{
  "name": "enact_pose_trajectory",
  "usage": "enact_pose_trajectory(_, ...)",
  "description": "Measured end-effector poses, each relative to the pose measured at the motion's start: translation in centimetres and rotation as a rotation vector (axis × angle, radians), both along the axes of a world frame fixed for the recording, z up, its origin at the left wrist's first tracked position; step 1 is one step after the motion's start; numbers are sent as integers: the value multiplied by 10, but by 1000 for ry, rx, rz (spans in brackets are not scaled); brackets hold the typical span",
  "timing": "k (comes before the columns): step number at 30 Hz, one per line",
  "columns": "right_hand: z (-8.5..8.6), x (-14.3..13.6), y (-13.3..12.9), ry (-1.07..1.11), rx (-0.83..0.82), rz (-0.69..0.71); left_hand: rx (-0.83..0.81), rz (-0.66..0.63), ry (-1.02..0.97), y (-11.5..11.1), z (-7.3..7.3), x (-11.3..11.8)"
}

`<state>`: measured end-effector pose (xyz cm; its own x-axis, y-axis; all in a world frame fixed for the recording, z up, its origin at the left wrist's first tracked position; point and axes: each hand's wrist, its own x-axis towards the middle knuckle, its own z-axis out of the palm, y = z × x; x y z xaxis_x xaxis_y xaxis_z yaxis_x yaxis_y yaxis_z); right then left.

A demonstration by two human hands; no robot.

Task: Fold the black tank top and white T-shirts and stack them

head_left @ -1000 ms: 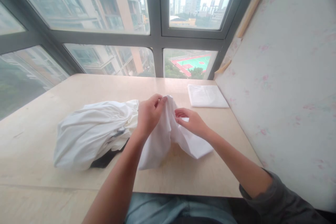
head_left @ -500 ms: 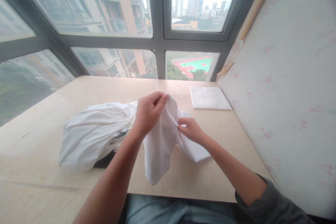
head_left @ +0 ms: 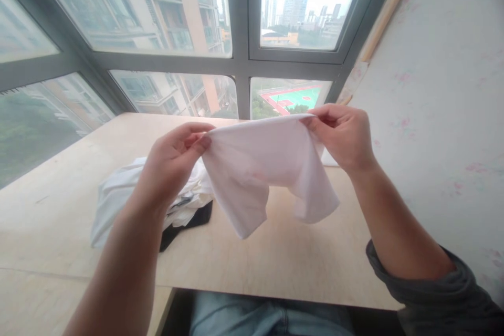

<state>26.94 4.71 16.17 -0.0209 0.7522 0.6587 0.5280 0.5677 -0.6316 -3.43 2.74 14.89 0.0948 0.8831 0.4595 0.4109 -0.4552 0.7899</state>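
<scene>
A piece of white cloth (head_left: 252, 155) hangs above the tabletop, its upper edge stretched between my two hands. Pinched at the cloth's left top corner is my left hand (head_left: 173, 160), fingers closed. My right hand (head_left: 344, 134) pinches the right top end, a little higher. Two loose parts of the cloth droop below, with a gap between them. Left of it, partly behind my left forearm, lies a bunched heap of white fabric (head_left: 118, 189) with a black piece (head_left: 200, 216) showing under it.
The pale wooden tabletop (head_left: 252, 268) reaches back to grey-framed windows (head_left: 240, 65). A flower-patterned wall (head_left: 429, 131) bounds the right side. Behind my right hand, only a bit of a folded white cloth (head_left: 329, 160) shows.
My hands have moved apart and up, my right hand going right and higher. The white cloth, earlier bunched and partly on the table, is now spread between them in the air.
</scene>
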Motion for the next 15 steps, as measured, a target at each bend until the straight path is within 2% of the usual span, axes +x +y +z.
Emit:
enact_pose_trajectory(1,5,-1,0,-14,19,-16,-24,-2,-57,1,0,2)
enact_pose_trajectory(3,12,-1,2,-116,25,-12,-54,12,-22,3,1,4)
enact_pose_trajectory(7,25,10,6,-397,7,43,-11,28,390,5,5,4)
enact_pose_trajectory(9,28,17,7,-420,61,-5,19,5,531,5,9,1)
enact_pose_trajectory(12,30,21,6,-378,144,-82,25,-36,544,6,16,-3)
enact_pose_trajectory(15,31,17,4,-325,160,-70,25,-49,503,8,23,-4)
